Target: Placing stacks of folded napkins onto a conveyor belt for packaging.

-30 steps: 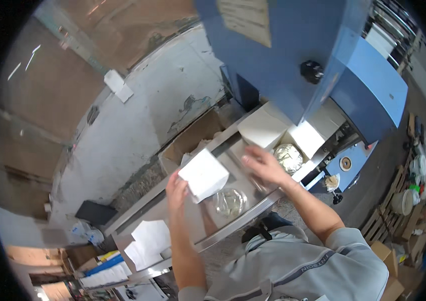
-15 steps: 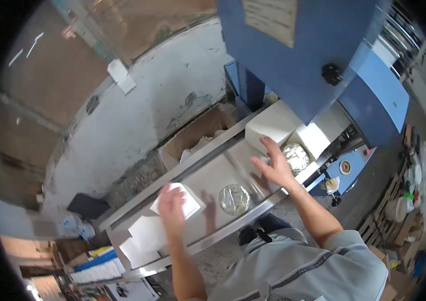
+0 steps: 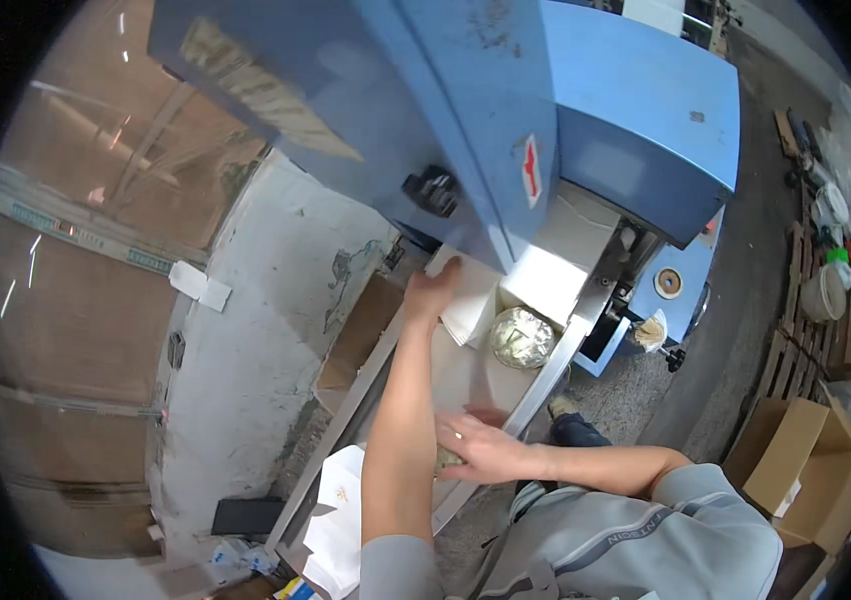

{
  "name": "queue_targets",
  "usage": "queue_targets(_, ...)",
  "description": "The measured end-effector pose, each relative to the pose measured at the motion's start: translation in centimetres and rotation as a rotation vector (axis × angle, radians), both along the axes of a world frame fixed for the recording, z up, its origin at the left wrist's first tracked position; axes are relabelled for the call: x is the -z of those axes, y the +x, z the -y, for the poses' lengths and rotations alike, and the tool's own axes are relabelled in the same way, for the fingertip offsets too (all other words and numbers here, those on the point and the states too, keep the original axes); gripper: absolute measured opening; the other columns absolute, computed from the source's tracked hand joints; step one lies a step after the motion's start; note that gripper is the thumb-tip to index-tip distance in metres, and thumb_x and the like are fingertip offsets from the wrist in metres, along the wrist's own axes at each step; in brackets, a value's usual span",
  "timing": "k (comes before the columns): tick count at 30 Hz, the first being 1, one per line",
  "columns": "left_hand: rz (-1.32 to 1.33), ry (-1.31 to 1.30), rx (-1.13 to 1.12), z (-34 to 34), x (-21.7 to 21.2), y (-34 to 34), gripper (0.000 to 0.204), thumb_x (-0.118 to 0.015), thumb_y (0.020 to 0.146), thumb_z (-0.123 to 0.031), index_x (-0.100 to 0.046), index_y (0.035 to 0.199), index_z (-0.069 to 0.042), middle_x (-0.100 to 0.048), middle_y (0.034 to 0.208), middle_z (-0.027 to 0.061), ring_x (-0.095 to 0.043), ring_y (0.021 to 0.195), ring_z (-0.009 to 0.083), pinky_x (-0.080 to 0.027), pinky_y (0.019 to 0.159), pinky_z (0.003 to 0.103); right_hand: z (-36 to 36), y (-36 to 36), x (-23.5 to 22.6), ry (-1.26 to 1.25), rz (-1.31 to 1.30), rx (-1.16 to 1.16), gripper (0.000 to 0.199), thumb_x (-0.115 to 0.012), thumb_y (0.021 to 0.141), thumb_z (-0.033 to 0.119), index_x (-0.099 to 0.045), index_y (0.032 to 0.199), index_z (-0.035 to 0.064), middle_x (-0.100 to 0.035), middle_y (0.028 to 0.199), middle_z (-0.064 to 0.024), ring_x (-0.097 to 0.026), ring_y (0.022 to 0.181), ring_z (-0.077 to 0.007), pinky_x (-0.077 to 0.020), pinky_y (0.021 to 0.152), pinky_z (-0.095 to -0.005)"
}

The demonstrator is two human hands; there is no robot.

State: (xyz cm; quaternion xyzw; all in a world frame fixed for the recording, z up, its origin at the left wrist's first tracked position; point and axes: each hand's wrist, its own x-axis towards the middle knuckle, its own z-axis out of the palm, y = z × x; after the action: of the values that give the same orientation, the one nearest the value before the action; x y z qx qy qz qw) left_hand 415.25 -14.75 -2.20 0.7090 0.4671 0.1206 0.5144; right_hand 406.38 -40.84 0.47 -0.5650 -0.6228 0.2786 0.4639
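My left hand reaches up the metal trough and is closed at the outer edge of a folded white paper stack; part of its grip is hidden. My right hand, with a ring on one finger, lies over a round, clear-wrapped item on the trough. Its fingers curl over the item, which is mostly covered by the hand and my left forearm. Farther up the trough, beside the white stack, sits another round item in shiny clear wrap.
A blue machine with a black knob overhangs the trough's far end. Loose white papers lie at the near end of the metal trough. Cardboard boxes stand behind the trough and at the right, near a wooden pallet.
My left hand has moved from the papers at the near end up to the white stack by the machine. My right hand has come down onto the round item. The view has turned.
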Motion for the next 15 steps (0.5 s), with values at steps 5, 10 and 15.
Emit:
queue_targets(5, 0.066, -0.132, 0.088, 2.2, -2.0, 1.6, 0.041, -0.068, 0.082, -0.034, -0.066, 0.094, 0.006, -0.065, 0.08, 0.008, -0.065, 0.062, 0.0178, -0.052, 0.045, 0.036, 0.6, -0.2, 1.1, 0.017, 0.05, -0.027, 0.07, -0.074, 0.078, 0.028, -0.044, 0.134, -0.0007, -0.038, 0.137, -0.0276, -0.039, 0.128, -0.0437, -0.0362, 0.107, -0.0466)
queue_targets(10, 0.015, -0.169, 0.01, 1.7, -2.3, 1.0, 0.039, -0.065, 0.076, -0.031, -0.068, 0.078, 0.007, -0.068, 0.072, 0.0113, -0.067, 0.074, 0.0188, -0.052, 0.064, 0.036, -0.5, -0.3, 0.1, 0.014, 0.039, -0.132, 0.07, -0.076, 0.076, 0.031, -0.048, 0.132, -0.0012, -0.038, 0.137, -0.0278, -0.036, 0.131, -0.0431, -0.0352, 0.107, -0.0486)
queue_targets(15, -0.036, 0.14, 0.018, 0.8, -1.0, 0.1, 0.046, -0.066, 0.069, -0.034, -0.067, 0.082, 0.01, -0.068, 0.075, 0.0194, -0.069, 0.077, 0.0266, -0.053, 0.068, 0.038, -1.4, -1.5, -1.5, 0.036, 0.299, -0.147, 0.063, -0.079, 0.068, 0.031, -0.06, 0.12, 0.0001, -0.04, 0.136, -0.0253, -0.033, 0.132, -0.0428, -0.036, 0.103, -0.0517)
